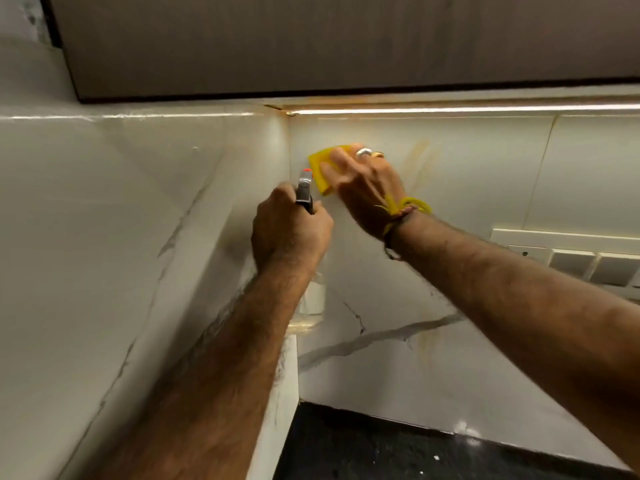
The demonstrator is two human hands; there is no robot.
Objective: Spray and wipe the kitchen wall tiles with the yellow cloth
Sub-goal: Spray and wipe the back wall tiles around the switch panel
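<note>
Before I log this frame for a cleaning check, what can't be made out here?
Head view only:
- Spray bottle: the left hand wraps it, so only the nozzle top shows; the clear body below is blurred.
- Yellow cloth: largely hidden under the right hand, which is motion-blurred.
- Wall tiles beneath the cloth: covered.
- Switch panel: cut off by the right edge.
- Black countertop: cut off by the bottom edge.

One head-worn wide-angle view, tilted up and forward, close to a tiled wall corner (290,237); cabinet underside (311,43) at twelve o'clock, dark bench (381,448) at six, both forearms reaching in from below
</note>
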